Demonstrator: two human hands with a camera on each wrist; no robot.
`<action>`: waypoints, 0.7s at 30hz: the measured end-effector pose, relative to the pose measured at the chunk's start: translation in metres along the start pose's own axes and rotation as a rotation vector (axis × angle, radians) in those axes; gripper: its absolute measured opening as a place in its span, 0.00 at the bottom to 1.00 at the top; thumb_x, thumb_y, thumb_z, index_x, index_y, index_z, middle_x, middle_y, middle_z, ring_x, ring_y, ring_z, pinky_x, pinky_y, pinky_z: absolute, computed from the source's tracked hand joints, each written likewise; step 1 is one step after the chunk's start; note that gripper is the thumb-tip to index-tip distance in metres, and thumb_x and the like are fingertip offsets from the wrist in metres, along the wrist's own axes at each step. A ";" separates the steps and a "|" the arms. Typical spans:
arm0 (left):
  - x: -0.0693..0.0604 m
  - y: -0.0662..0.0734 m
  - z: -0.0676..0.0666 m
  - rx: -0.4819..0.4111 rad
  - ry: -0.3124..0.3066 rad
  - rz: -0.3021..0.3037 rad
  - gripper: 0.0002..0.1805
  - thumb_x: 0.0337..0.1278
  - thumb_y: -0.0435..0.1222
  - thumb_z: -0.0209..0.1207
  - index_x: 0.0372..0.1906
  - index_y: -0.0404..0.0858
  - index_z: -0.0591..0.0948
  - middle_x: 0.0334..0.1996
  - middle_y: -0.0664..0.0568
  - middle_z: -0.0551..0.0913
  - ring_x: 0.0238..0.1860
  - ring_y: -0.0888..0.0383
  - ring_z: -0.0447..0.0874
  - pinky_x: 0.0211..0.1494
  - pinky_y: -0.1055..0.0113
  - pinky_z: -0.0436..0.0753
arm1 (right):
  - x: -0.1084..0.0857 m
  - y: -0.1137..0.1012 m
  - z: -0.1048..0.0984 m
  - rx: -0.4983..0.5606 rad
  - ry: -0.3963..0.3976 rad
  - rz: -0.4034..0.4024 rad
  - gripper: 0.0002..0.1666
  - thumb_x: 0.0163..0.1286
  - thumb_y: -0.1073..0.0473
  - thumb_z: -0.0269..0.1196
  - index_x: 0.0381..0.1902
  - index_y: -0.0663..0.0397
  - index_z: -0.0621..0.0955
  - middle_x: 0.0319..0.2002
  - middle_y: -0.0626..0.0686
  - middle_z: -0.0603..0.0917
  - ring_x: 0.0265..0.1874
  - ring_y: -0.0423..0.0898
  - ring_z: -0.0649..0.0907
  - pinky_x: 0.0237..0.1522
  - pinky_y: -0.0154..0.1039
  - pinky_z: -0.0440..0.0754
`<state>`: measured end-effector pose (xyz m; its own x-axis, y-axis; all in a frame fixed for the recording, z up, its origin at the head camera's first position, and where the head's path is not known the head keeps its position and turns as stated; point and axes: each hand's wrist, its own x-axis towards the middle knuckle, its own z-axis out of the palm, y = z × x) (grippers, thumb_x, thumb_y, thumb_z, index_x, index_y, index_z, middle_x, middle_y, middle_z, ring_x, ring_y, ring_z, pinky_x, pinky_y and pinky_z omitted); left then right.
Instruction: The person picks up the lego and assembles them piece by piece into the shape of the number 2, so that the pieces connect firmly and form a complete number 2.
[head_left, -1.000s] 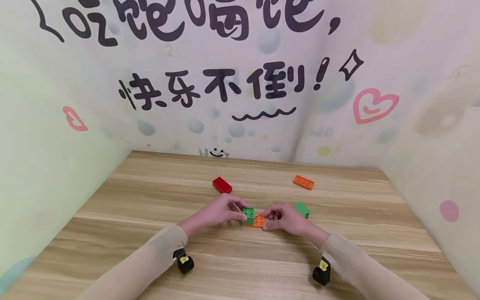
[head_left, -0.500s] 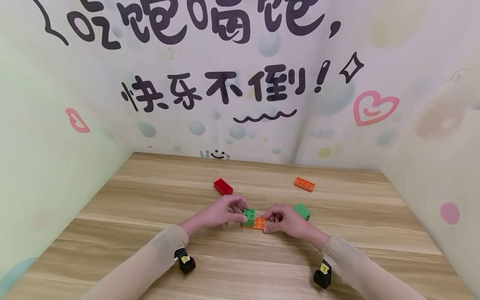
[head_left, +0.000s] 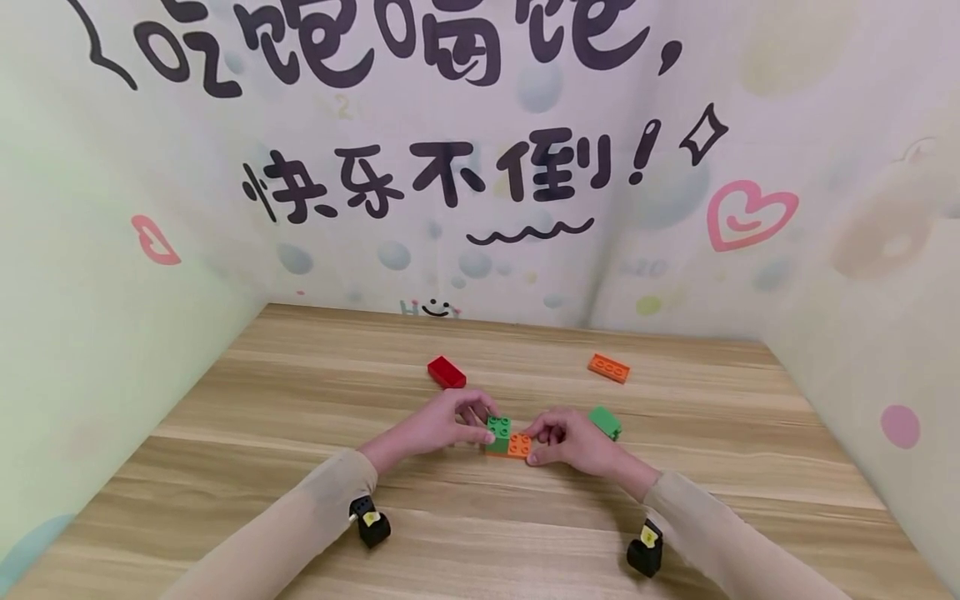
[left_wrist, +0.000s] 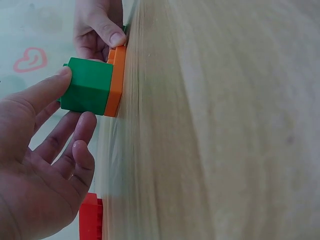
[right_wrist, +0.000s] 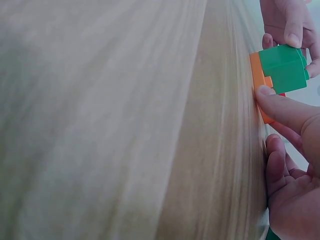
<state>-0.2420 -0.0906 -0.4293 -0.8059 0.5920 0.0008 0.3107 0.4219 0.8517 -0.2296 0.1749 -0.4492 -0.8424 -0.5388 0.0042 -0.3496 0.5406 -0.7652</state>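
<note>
Bricks and hands: basically nothing's budged since a second ago, only the head view tipped a hair.
Sleeves: soft beige fabric, running in from the desk's (head_left: 480, 542) front edge.
Left hand (head_left: 453, 421): thumb and fingers pinching a boxy, smooth-sided green brick (head_left: 498, 428) with round studs.
Right hand (head_left: 576, 442): pinching the free end of an orange plate (head_left: 519, 446), flat and studded.
Green-on-orange combo: mid-desk, brick on the plate's left end.
Spare green block (head_left: 604, 422): just behind the right hand.
Red brick (head_left: 446, 372): shiny oblong, toward the back edge.
Second orange plate (head_left: 608, 367): thin, row of circles, nearer the back right corner.
Desk: streaky wood grain.
</note>
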 end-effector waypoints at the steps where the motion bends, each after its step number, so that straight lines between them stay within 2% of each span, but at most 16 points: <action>1: 0.000 0.000 0.000 0.000 0.000 -0.001 0.15 0.56 0.39 0.69 0.48 0.45 0.82 0.40 0.50 0.83 0.38 0.58 0.81 0.38 0.65 0.82 | 0.000 0.000 0.000 -0.001 -0.001 0.000 0.14 0.59 0.54 0.73 0.43 0.49 0.86 0.34 0.50 0.81 0.29 0.38 0.74 0.32 0.29 0.72; 21: -0.001 -0.001 0.002 -0.026 0.009 -0.018 0.15 0.57 0.39 0.69 0.49 0.44 0.81 0.40 0.49 0.83 0.37 0.59 0.82 0.36 0.65 0.82 | 0.000 0.003 0.000 -0.006 -0.007 -0.014 0.17 0.59 0.54 0.73 0.46 0.50 0.85 0.34 0.50 0.80 0.29 0.38 0.74 0.32 0.29 0.72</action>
<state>-0.2400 -0.0901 -0.4311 -0.8158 0.5783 -0.0102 0.2830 0.4144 0.8650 -0.2309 0.1765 -0.4516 -0.8346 -0.5507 0.0100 -0.3637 0.5373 -0.7610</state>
